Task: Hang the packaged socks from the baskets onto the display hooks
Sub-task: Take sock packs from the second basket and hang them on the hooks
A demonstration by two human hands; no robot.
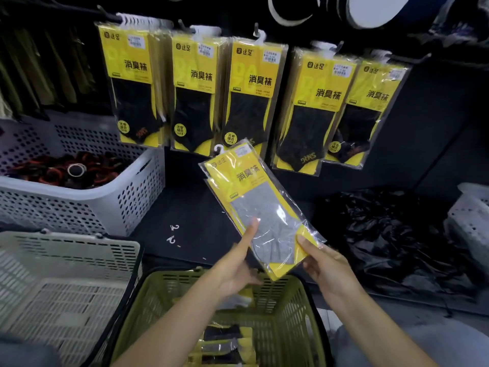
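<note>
The job looks partly done. Five rows of black sock packs (248, 96) already hang from the display hooks (258, 33) along the dark wall. More yellow packs (225, 345) lie in the bottom of the green basket (300, 283) at the lower edge of the view, so a fair share is left to hang. One grey sock package (264, 205) is in hand, held tilted in the air above the green basket's far rim. Its white hanger (219, 148) points up and left, just below the hung packs and on no hook yet. The left hand (235, 268) holds its lower left edge, one digit lying straight up the front; the other fingers are blurred and I cannot tell how they lie. The right hand (328, 268) pinches the lower right corner, thumb (304, 242) on the front and fingers behind. A white basket (105, 205) of dark and red items sits at the left end of the dark ledge (190, 202), and two loose white hooks (173, 231) lie near its front edge. A heap of black plastic bags (383, 234) lies to the right, and a pale basket (79, 247) stands at lower left. In my judgement the hooks are crowded, and every hung pack is black, so no row clearly suits a grey one.
</note>
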